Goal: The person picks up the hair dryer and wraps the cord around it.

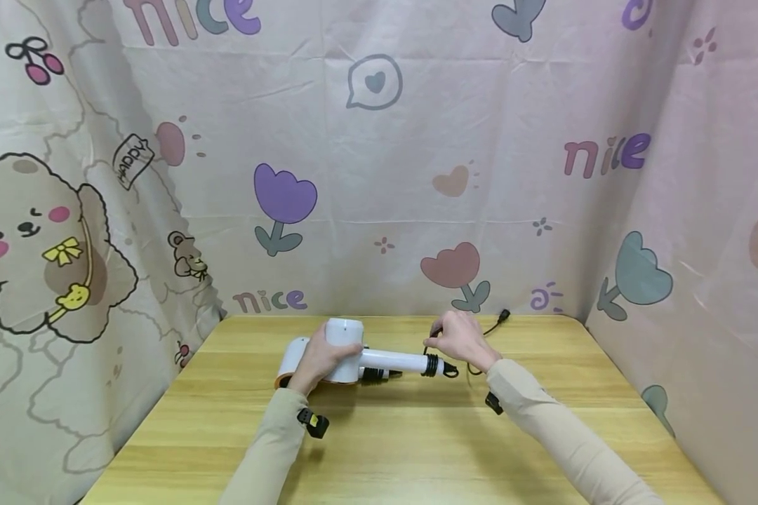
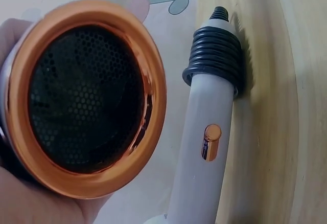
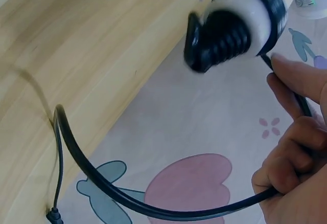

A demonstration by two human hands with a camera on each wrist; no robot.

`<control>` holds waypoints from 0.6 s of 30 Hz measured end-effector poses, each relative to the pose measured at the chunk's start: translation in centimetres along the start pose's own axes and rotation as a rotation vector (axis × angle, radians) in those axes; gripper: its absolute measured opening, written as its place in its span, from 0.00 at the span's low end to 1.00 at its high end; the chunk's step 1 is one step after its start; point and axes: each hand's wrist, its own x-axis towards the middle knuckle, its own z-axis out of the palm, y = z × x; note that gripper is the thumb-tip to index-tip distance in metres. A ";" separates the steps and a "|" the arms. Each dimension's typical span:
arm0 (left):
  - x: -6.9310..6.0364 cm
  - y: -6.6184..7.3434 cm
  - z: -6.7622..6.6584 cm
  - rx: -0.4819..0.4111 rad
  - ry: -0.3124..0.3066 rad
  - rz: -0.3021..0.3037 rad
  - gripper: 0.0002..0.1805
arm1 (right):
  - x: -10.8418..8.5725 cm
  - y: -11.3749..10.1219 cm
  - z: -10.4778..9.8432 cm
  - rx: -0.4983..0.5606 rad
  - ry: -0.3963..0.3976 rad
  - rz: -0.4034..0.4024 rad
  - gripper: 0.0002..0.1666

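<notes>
My left hand [image 1: 316, 363] grips the head of a white hair dryer [image 1: 344, 333] above the table, its handle pointing right. In the left wrist view its copper-coloured ring [image 2: 84, 187] surrounds a dark mesh. Black cord turns [image 1: 431, 365] circle the handle's end. With curled fingers, my right hand [image 1: 462, 338] holds the black power cord [image 3: 168, 215] just beyond that end. The cord's free part loops down to its plug [image 1: 504, 315] near the table's back edge. A second white hair dryer [image 1: 290, 358] lies behind and left, its cord coiled [image 2: 214, 55] round its handle.
The wooden table [image 1: 404, 449] reaches back to a printed cloth [image 1: 379, 140], which also hangs at both sides. Each wrist wears a small black camera [image 1: 314, 423].
</notes>
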 end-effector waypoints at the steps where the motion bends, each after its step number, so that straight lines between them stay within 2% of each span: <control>1: 0.0 -0.1 0.0 0.008 0.013 0.005 0.45 | 0.0 -0.1 0.0 0.005 0.006 0.003 0.07; 4: 0.1 -0.2 0.0 0.046 0.080 0.024 0.44 | -0.3 -0.5 0.1 0.016 0.035 -0.003 0.06; 8: 0.1 -0.1 0.2 0.099 0.208 0.047 0.44 | -0.6 -1.0 0.2 0.033 0.078 -0.029 0.08; 11: 0.1 0.3 0.3 0.095 0.302 0.052 0.46 | -0.8 -1.3 0.4 0.083 0.101 -0.034 0.12; 15: 0.2 0.5 0.6 0.030 0.422 0.037 0.47 | -1.0 -1.5 0.8 0.176 0.131 -0.048 0.14; 18: 0.4 0.4 0.6 -0.074 0.497 -0.001 0.47 | -1.2 -1.5 1.2 0.222 0.151 -0.079 0.14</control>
